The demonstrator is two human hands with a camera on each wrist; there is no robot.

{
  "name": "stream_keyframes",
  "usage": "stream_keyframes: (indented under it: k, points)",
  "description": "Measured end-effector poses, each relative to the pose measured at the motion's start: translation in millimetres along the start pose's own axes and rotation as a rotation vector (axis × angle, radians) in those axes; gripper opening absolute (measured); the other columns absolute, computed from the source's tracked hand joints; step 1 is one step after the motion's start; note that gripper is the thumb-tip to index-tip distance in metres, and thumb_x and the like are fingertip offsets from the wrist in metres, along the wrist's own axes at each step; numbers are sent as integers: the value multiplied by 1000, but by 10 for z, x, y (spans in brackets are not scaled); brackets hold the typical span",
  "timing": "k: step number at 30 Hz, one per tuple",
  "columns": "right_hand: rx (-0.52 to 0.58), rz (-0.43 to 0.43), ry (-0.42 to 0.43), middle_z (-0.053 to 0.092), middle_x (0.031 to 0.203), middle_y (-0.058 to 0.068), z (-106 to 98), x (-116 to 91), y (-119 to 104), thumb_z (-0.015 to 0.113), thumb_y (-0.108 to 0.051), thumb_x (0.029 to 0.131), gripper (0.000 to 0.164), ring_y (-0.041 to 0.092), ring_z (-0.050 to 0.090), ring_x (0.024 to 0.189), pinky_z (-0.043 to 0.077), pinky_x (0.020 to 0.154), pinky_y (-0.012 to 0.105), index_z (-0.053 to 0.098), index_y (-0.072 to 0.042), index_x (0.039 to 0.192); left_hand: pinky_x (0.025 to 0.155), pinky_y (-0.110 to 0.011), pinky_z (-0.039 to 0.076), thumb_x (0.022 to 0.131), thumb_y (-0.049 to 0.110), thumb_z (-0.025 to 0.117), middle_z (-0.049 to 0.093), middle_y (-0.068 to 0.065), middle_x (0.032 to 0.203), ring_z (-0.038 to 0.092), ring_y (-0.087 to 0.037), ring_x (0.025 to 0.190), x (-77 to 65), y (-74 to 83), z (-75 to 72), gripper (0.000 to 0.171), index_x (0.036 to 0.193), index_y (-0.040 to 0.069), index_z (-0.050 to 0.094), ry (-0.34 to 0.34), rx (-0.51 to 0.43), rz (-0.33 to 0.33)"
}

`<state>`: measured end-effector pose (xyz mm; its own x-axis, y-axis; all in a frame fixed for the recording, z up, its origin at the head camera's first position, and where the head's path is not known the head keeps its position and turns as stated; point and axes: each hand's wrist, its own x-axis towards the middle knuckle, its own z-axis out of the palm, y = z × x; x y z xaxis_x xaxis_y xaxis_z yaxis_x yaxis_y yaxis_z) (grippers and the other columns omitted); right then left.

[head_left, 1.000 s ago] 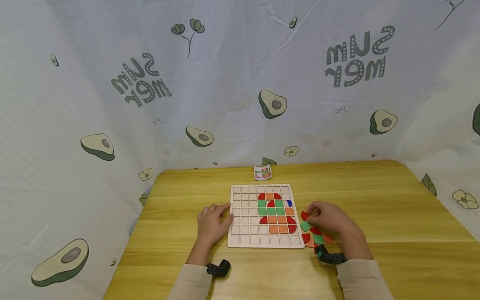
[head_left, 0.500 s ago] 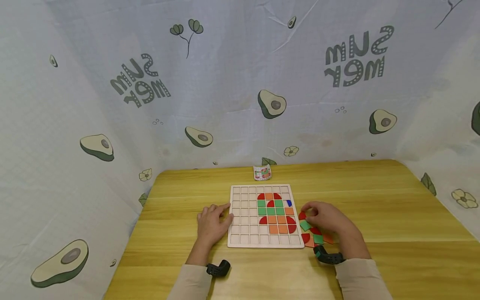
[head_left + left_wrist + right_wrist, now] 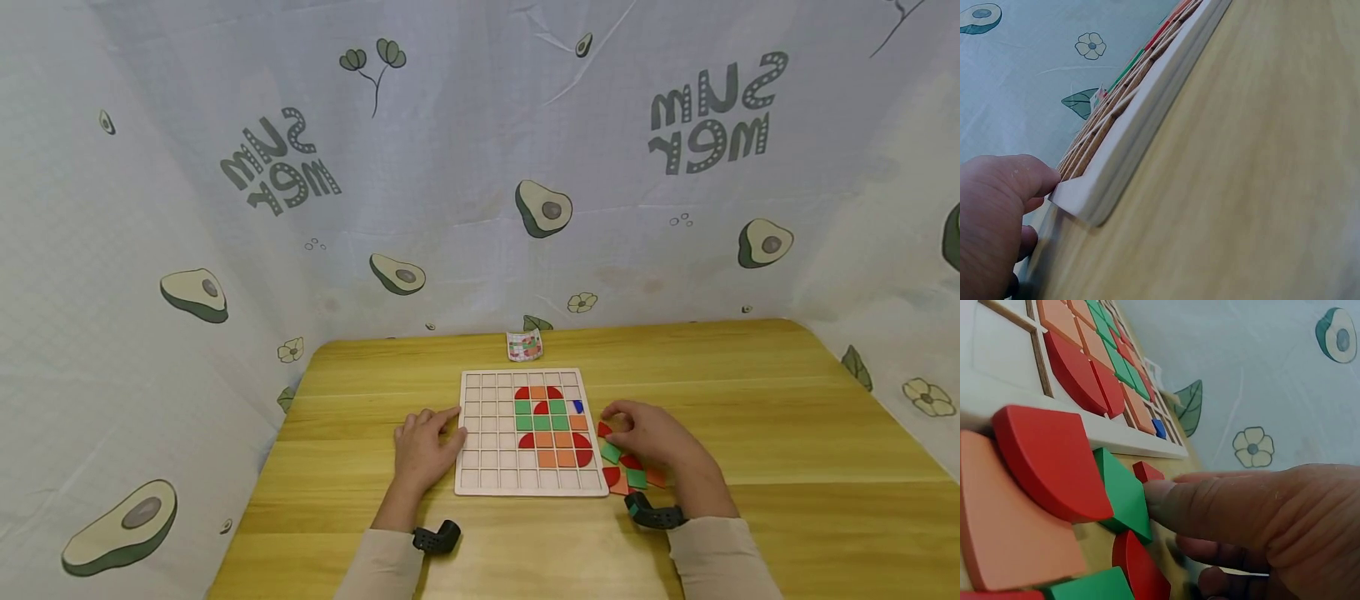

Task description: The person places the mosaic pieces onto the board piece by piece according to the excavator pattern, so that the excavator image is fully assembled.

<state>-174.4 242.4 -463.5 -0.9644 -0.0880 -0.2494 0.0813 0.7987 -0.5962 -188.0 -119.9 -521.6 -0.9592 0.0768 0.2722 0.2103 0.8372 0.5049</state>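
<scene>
A pale wooden grid board point(image 3: 491, 487) lies on the table, its right part filled with red, orange and green tiles and one small blue tile point(image 3: 577, 407). My left hand point(image 3: 426, 450) rests at the board's left edge, thumb and index finger touching it. In the left wrist view, the thumb point(image 3: 1035, 178) lies against the board's corner. Beyond the right edge, my right hand point(image 3: 652, 433) pinches a red tile point(image 3: 603, 429) between thumb and index finger; the thumb partly hides it. Just below is a green square tile point(image 3: 611, 452), close to the thumb in the right wrist view.
A loose pile beside the board's right edge holds a red quarter-circle tile point(image 3: 1054, 462), an orange tile point(image 3: 1016, 531) and several others. A small printed card point(image 3: 524, 345) with a coloured grid pattern stands behind the board. A patterned cloth point(image 3: 450, 167) hangs behind the table point(image 3: 787, 400).
My right hand has shifted slightly left toward the board, and the red tile at its fingertips has moved a little left with it. The left hand and board have stayed still.
</scene>
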Motion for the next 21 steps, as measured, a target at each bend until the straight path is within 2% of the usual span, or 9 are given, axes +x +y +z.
stream_keyframes:
  k: [7,12,17,21]
  points:
    - [3,30,20,57,83,6,38,16,-16,67,-25,97,23,21,52,73,42,63,32,64,-9,113,79,-37,30,92,44,68,65,4,92,48,-16,85,1,-4,4,39,129,30,72,-8,0,-11]
    - [44,6,-21,53,85,7,11,-8,0,62,-11,95,29,21,51,73,41,63,33,65,-11,123,79,-37,31,92,44,68,65,4,91,49,-16,86,0,1,3,39,128,30,72,-7,7,-11]
    - [38,-10,-68,55,89,7,-45,-31,34,62,-10,93,24,21,52,80,42,67,33,68,-10,116,79,-36,30,92,44,68,64,5,89,47,-15,84,-1,0,8,39,128,30,72,-5,8,-9]
    - [35,6,-50,59,90,7,-77,-27,76,66,-16,95,17,22,53,82,43,68,33,66,-8,111,78,-37,30,92,44,68,63,5,88,46,-15,83,6,-6,10,39,129,30,72,-5,4,-6]
